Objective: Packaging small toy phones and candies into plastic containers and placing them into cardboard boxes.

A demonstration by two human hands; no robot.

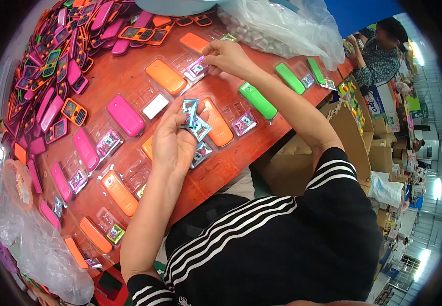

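Note:
My left hand (170, 140) is palm up and holds a few small blue foil packets (196, 125) between thumb and fingers. Further off, my right hand (227, 57) has its fingertips pinched at the edge of a small purple packet (195, 69). That packet lies in a clear plastic tray beside an orange toy phone (166, 76). Close to my left hand, another orange phone (218, 122) lies in its tray, partly covered by the fingers and packets. A white rectangular piece (155, 106) sits in the tray with a pink phone (126, 115).
Rows of trays with green phones (258, 100) and pink phones (61, 181) cover the red table (208, 181). Loose toy phones (51, 66) are heaped at the far left. A clear bag of white pieces (282, 33) stands at the back. Another person (381, 53) works at right, beyond cardboard boxes (351, 137).

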